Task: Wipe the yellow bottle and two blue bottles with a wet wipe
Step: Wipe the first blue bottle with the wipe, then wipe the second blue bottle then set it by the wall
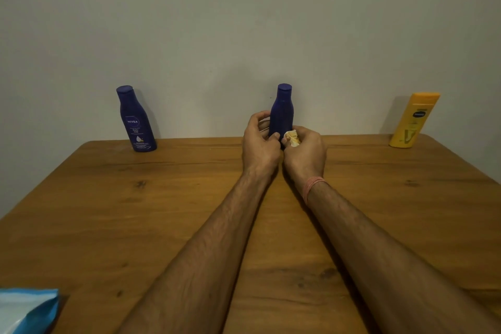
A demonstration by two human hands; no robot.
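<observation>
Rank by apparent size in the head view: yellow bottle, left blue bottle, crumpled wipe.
1. Left blue bottle and yellow bottle: look about alike, so not ranked; both stand at the table's far edge.
2. Crumpled wipe in the right hand: clearly smallest.

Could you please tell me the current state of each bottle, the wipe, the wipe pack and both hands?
Left blue bottle: upright, untouched, label facing the camera.
Middle blue bottle: upright, gripped at its lower part.
Yellow bottle: upright, untouched, near the table's far right corner.
Wet wipe: crumpled, pressed against the middle bottle's base.
Wipe pack: lying at the table's near left edge.
Left hand: holding the middle bottle.
Right hand: clutching the wipe.
</observation>
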